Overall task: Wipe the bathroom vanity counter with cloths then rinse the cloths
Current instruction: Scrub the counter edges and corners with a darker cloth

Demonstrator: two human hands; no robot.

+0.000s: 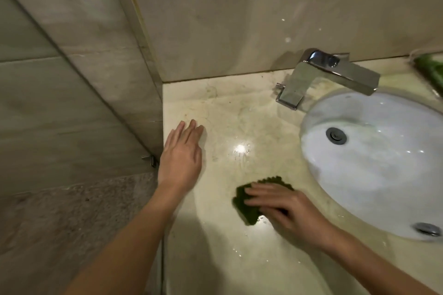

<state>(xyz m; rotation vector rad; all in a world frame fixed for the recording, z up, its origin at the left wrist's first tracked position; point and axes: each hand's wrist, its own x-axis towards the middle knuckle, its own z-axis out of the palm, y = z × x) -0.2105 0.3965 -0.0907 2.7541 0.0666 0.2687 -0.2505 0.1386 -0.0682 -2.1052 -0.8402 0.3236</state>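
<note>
Stage: mid-wipe, I'd say. Rinsing hasn't begun, and no water is coming out of the tap.
Cloth: the green cloth lies flat on the worktop, front-middle, just left of the basin.
Right hand: fingers spread and straight, pressing down on the cloth, not bunching it up.
Left hand: flat, fingers together, nothing in it, by the worktop's left edge. Can't tell if it's touching or hovering.
Hands: well apart from each other.
Done so far: the patch between the hands is shiny with droplets, so it looks like it got a pass.
Left to do: brownish marks at the back corner and grime around the tap base, plus whatever lies right of the basin (mostly out of shot), then the rinse.
Second cloth: there's a blurry green thing at the far right edge. Could be it, can't tell.
In the way: the tap's base makes awkward corners, and the side wall boxes in the left end.
Basin: drain plug in the middle, wet-looking inside.
</note>
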